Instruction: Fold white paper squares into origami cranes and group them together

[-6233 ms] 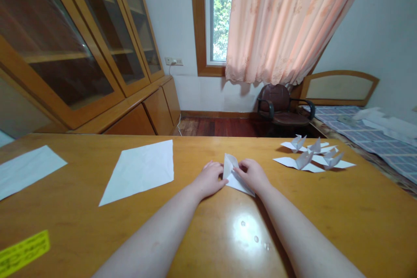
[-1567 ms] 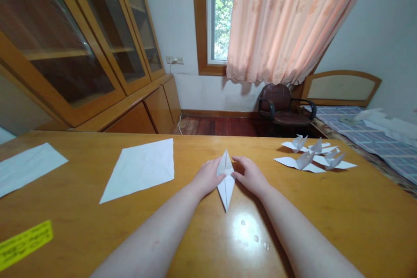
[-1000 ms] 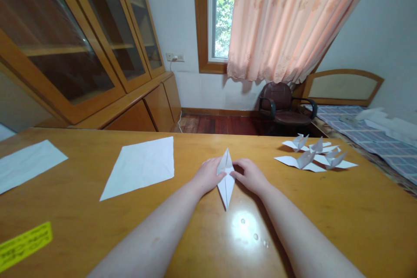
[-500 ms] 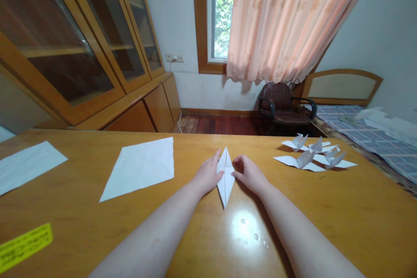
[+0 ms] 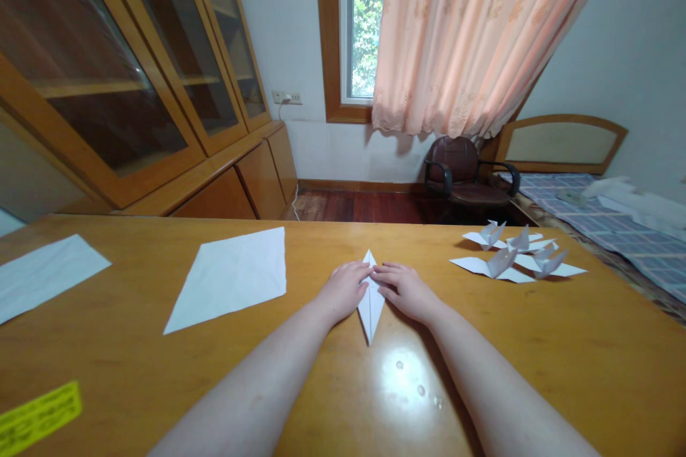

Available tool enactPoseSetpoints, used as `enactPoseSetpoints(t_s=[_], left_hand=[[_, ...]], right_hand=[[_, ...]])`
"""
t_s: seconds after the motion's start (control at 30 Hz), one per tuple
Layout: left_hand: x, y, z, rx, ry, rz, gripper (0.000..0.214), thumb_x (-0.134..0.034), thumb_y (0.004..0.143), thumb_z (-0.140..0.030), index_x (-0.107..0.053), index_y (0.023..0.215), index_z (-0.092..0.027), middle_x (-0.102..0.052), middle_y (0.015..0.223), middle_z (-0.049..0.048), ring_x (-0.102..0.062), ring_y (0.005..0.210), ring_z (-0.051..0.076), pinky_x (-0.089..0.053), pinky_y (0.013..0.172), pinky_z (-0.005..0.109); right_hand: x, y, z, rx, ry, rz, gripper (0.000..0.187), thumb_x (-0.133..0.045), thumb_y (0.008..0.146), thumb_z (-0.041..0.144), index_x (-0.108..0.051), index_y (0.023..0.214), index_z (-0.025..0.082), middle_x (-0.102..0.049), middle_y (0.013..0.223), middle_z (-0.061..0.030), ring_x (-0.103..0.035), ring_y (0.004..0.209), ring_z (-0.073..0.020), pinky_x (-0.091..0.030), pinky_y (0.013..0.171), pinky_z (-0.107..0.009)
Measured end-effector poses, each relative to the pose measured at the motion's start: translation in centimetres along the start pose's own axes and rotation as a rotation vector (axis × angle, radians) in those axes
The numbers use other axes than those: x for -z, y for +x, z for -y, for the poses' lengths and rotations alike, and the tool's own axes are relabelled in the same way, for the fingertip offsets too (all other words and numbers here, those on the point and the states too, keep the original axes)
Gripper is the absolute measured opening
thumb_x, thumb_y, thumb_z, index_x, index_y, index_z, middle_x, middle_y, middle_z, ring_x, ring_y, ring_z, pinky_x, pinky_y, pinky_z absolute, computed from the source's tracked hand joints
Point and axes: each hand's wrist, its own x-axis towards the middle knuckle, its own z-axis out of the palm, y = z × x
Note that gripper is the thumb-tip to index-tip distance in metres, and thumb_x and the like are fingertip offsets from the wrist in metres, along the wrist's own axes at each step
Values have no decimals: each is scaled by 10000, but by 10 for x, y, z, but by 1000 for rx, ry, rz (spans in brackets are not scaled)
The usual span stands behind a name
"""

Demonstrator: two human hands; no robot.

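Observation:
A narrow kite-shaped piece of folded white paper [image 5: 371, 307] lies flat on the wooden table [image 5: 133, 364], one tip pointing away from me and one toward me. My left hand [image 5: 343, 289] lies palm down over its left side, fingers stretched across its upper half. My right hand [image 5: 404, 289] lies the same way over its right side. The fingertips of both hands meet near the paper's middle line and press it down onto the table. Only the far tip and the near tip of the paper show between the hands.
A large flat white sheet [image 5: 233, 278] lies left of my hands, and another sheet [image 5: 46, 277] at the far left edge. Several finished folded paper figures [image 5: 514, 257] sit at the right. A yellow label [image 5: 37, 418] is stuck near the front left corner.
Half a second ago my fingers were raised and apart beside the paper's flaps. Now both hands lie flat on it with fingertips meeting at the centre. The paper has stayed in place.

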Motion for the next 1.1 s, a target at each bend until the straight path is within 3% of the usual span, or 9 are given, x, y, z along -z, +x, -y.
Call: enactPoseSetpoints(t_s=[0.37,0.57,0.73,0.97,1.1], left_hand=[[1,-6,-6,25,152,92,526,-400,884,-356,-343,1383,-197,-324,1458,72,-233,1354,264,-138,1113,465],[0,-4,-7,146,243,62,543,-398,881,-379,-327,1389,-199,-282,1475,76,-193,1365,298,-133,1101,505],[-1,-3,-5,254,292,14,647,-430,851,-447,-313,1388,-105,-281,1467,136,-210,1358,302,-153,1103,485],[5,-1,-4,174,175,-61,500,-503,821,-354,-469,1275,-147,-462,1353,123,-379,1268,268,-258,1070,420],[6,0,-2,94,17,-147,298,-466,837,-250,-583,1103,-184,-603,1152,75,-542,1064,213,-406,939,343]], right_hand=[[-2,-1,4,-139,-80,77,526,-476,860,398,-380,1364,281,-378,1427,-40,-264,1336,-295,-91,1074,-567],[-1,0,4,-222,-124,65,513,-450,872,402,-381,1365,274,-353,1441,-47,-241,1340,-312,-81,1063,-583],[2,1,5,-270,-161,70,538,-442,871,424,-368,1374,252,-348,1445,-49,-234,1341,-302,-86,1072,-554],[2,0,5,-263,-126,17,501,-510,839,402,-459,1305,224,-427,1394,-74,-288,1314,-294,-111,1077,-523],[2,0,6,-223,-91,-82,387,-590,791,348,-552,1149,204,-574,1214,-90,-449,1181,-258,-184,1060,-476]])
